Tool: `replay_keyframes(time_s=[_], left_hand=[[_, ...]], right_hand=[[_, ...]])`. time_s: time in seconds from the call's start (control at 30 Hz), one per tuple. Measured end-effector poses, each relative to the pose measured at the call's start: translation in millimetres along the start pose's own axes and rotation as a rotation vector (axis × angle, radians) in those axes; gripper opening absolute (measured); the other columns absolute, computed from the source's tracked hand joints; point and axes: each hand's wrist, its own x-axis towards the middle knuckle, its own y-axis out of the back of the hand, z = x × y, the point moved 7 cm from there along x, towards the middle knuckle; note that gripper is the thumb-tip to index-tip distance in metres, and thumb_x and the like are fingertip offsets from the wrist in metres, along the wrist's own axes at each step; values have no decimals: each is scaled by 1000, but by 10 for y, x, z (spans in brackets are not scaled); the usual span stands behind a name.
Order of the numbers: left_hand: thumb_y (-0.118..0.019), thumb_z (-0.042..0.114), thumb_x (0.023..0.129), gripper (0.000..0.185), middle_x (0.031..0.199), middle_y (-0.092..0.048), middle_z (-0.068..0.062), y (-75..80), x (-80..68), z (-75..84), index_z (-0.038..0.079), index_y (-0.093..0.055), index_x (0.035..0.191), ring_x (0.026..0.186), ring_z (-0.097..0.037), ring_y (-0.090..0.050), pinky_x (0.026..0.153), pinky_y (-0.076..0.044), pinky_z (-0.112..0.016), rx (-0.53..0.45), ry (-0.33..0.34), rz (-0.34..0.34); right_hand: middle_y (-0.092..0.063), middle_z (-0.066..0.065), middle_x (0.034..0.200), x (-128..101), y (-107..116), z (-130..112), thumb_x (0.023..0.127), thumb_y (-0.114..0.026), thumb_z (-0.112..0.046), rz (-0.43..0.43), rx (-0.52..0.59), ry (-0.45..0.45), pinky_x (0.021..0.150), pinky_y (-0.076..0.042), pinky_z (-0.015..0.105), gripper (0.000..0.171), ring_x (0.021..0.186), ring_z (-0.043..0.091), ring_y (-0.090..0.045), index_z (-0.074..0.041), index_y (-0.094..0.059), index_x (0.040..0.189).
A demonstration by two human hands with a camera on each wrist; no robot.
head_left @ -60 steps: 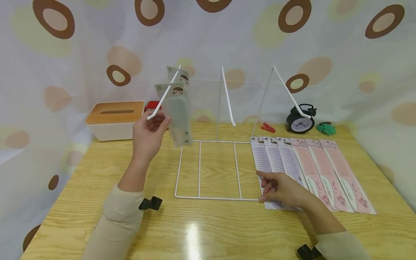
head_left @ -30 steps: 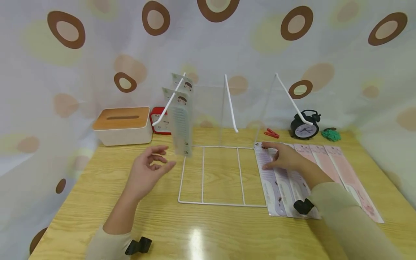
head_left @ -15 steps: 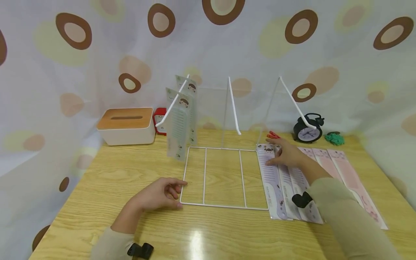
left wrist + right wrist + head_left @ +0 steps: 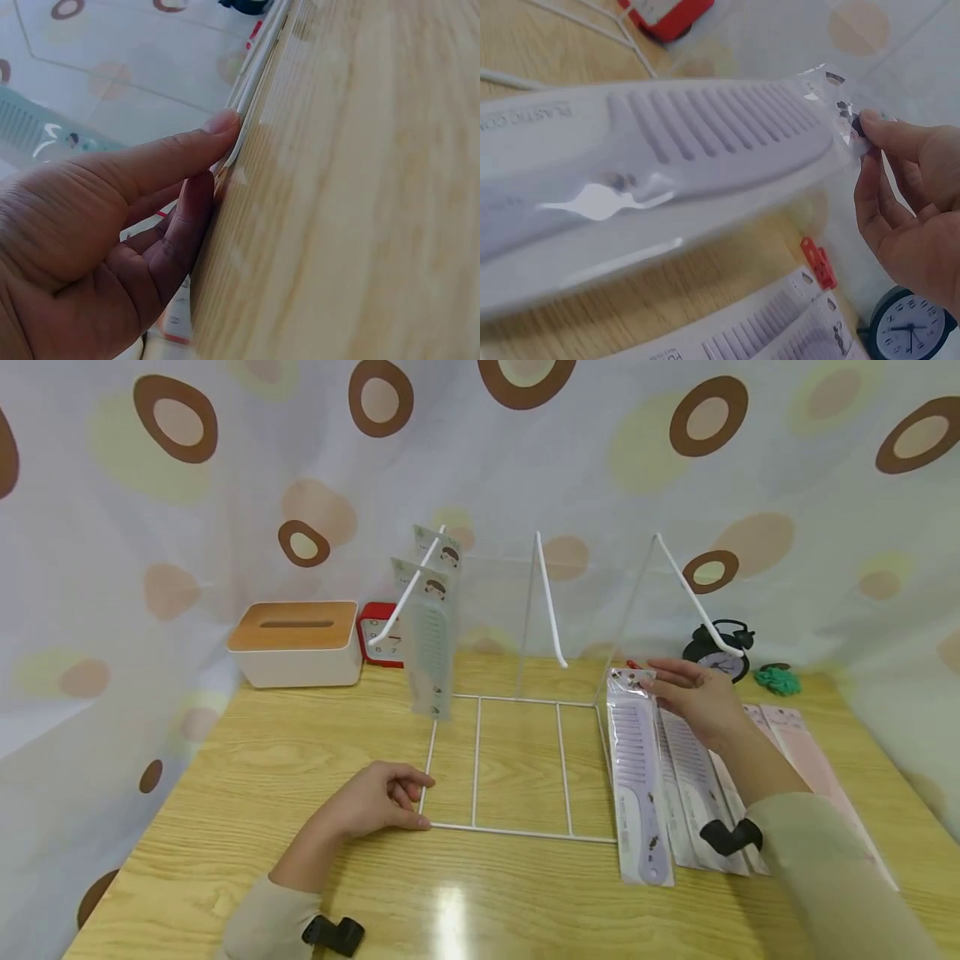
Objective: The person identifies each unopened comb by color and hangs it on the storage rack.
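My right hand (image 4: 697,702) pinches the top of a bagged purple comb (image 4: 637,768) between thumb and fingers. The comb hangs tilted beside the right edge of a white wire rack (image 4: 517,833); its teeth show large in the right wrist view, where the hand (image 4: 922,195) grips the clear header. At the rack's front left corner my left hand (image 4: 375,797) holds the base wire, its thumb (image 4: 222,121) on the rod in the left wrist view. Two bagged green combs (image 4: 429,635) hang from the rack's left hook. The middle and right hooks carry nothing.
More purple combs (image 4: 693,768) and pink combs (image 4: 813,760) lie in a row at the right. Along the back stand a tissue box (image 4: 292,668), a red clock (image 4: 386,647) and a black alarm clock (image 4: 723,667). A red clip (image 4: 819,264) and green bundle (image 4: 777,680) lie there too.
My left hand has let go of the green comb on the left hook and come down to the rack's front corner. My right hand has moved up the purple comb and lifted it.
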Motion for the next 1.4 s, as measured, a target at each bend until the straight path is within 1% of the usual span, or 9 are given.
replay_keyframes(time_s=[0.13,0.23,0.4,0.53,0.63,0.8,1.0,1.17,1.4], left_hand=[[-87,12,76,52,92,-58,-8,10,-8,9,-2,-66,122,76,-17,-59,68,-50,-24,3,4,-1],[-87,13,77,52,92,-58,-8,17,-9,8,-2,-66,122,77,-17,-59,69,-51,-24,1,3,-2],[-86,11,78,52,93,-58,-8,7,-4,4,-3,-65,123,79,-17,-60,70,-51,-24,-13,-3,-2],[-85,11,78,53,94,-58,-9,-8,-12,-2,-4,-64,125,81,-16,-60,71,-52,-23,-18,-4,-13],[-85,12,79,53,94,-58,-8,-23,-16,5,-4,-64,125,81,-16,-61,72,-52,-23,-10,-9,-20],[-84,11,80,52,94,-58,-8,-14,-10,12,-4,-65,125,81,-15,-60,72,-51,-23,-4,-11,-11],[-84,10,80,52,94,-58,-9,15,0,4,-5,-64,125,80,-14,-61,72,-51,-22,-6,-18,-11],[-85,10,79,52,94,-58,-8,19,2,-6,-4,-64,125,80,-14,-61,72,-51,-23,-19,-12,-14],[-86,11,77,55,94,-58,-9,11,7,-39,-2,-64,125,80,-16,-62,73,-52,-25,-46,22,-9]], right_hand=[[-71,-6,99,-311,-175,-243,92,-70,-3,-121,312,85,78,-56,19,30,89,5,-70,-15,-71,120],[-71,-2,95,-560,-338,-456,95,-60,7,-196,456,193,73,-55,19,30,85,9,-70,-12,-76,113],[-71,3,95,-976,-666,-855,95,-54,15,-294,529,413,75,-56,20,32,85,12,-70,-3,-77,106],[-74,11,106,-1280,-965,-1142,92,-53,20,-460,597,589,86,-57,25,31,96,18,-72,6,-74,110],[-74,14,110,-1454,-1138,-1346,90,-57,21,-511,607,693,87,-57,26,30,100,20,-72,6,-74,110],[-76,13,100,-1550,-1264,-1644,86,-62,21,-366,559,788,76,-58,25,26,86,17,-72,7,-75,103],[-77,11,92,-1501,-1299,-1762,84,-64,21,-240,514,795,72,-58,25,25,77,15,-71,6,-76,99],[-77,6,88,-1394,-1285,-1710,84,-72,12,-122,411,747,74,-57,24,17,76,13,-70,3,-77,98],[-75,-1,88,-1098,-1287,-1569,90,-71,0,-15,251,576,75,-58,25,13,75,11,-71,-4,-77,102]])
